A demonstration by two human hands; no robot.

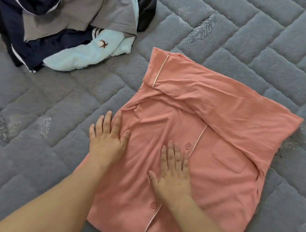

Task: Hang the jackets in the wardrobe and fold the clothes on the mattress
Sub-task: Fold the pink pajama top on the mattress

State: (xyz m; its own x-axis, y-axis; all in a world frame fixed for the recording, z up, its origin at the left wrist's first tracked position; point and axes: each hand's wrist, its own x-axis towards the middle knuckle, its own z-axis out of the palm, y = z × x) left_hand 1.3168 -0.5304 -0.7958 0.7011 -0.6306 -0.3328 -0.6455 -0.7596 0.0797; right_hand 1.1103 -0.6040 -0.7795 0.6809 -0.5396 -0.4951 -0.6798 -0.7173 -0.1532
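Midway through one fold, judging by the layout; most of the job apparently left.

Nearest: pink shirt [194,142] spread flat on the grey quilted mattress [258,42], button placket up, its near hem running out of view at the bottom edge. Both hands pressing on it, palms down. Left hand [108,139] on the shirt's left edge, fingers [116,122] straight and slightly spread, the outer ones reaching past the cloth onto the mattress. Right hand [174,170] flat on the shirt's middle, just left of the pale piped placket, fingers [169,152] straight and close together, thumb out to the side. Nothing gripped or pinched by either hand; smoothing or pinning, by the look of it.

Further up the shirt: chest pocket [228,157] to the right of the placket, one button [188,146] just beyond the right hand's fingertips, another button [153,205] nearer, beside the right wrist. Far end of the shirt already turned over: a sleeve or collar portion laid across the top in a diagonal band with its own piped edge. Still a few creases near the upper left corner. Sides and length not yet brought in, so fold judged unfinished.

Beyond the shirt, well apart to its upper left: heap of unfolded clothes [54,11], with a navy garment with white stripes, a grey piece, a pale blue fleecy item [81,55] and something dark behind. All loose and crumpled, so still waiting.

No wardrobe or hangers in view; state of the jacket-hanging part impossible to tell.
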